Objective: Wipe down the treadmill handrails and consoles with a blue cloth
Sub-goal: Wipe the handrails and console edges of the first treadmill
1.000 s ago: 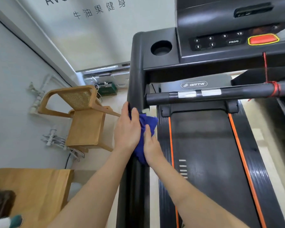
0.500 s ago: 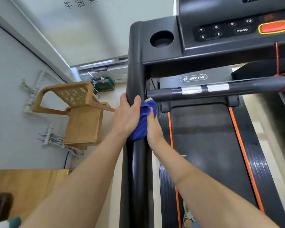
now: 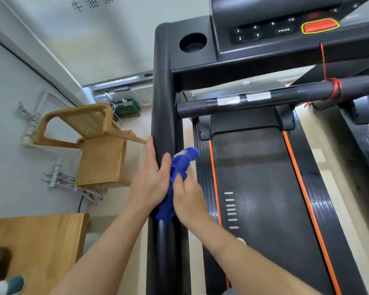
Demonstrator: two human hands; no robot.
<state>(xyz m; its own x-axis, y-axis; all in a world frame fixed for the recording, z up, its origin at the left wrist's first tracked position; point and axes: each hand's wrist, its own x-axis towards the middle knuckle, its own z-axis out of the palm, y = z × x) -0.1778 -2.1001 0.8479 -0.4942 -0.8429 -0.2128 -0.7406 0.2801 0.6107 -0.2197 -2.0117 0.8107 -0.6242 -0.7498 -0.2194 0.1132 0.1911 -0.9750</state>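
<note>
Handrail (image 3: 164, 103), the black upright post on the treadmill's left side, served as the reference for all positions.

Blue cloth (image 3: 179, 165) was bunched against the handrail's front and right faces, about midway down its visible length, and sat between the two hands. Its upper end stuck out to the right of the handrail, with a small pale tag showing.

Left hand (image 3: 148, 182) clasped the handrail from its left side. The fingers lay extended up the outer face, and the thumb crossed the front face and touched the cloth. The lower part of the cloth emerged beside the heel of this hand.

Right hand (image 3: 186, 201) was on the handrail's right side. Its fingers were curled into the cloth and pinched it against the post.

Console (image 3: 264, 45) joined the handrail's top and extended to the right. It carried a round cup holder (image 3: 192, 42) just beside the handrail and a red stop button (image 3: 320, 26) further right. Crossbar (image 3: 285, 95) ran rightward from the handrail, below the console, and had a red cord (image 3: 334, 90) wound round it. Running belt (image 3: 254, 177) lay to the right of the handrail.

Wooden chair (image 3: 100, 158) stood to the left of the handrail, near the wall. Wooden worktop (image 3: 41, 241) lay to the lower left of it.
</note>
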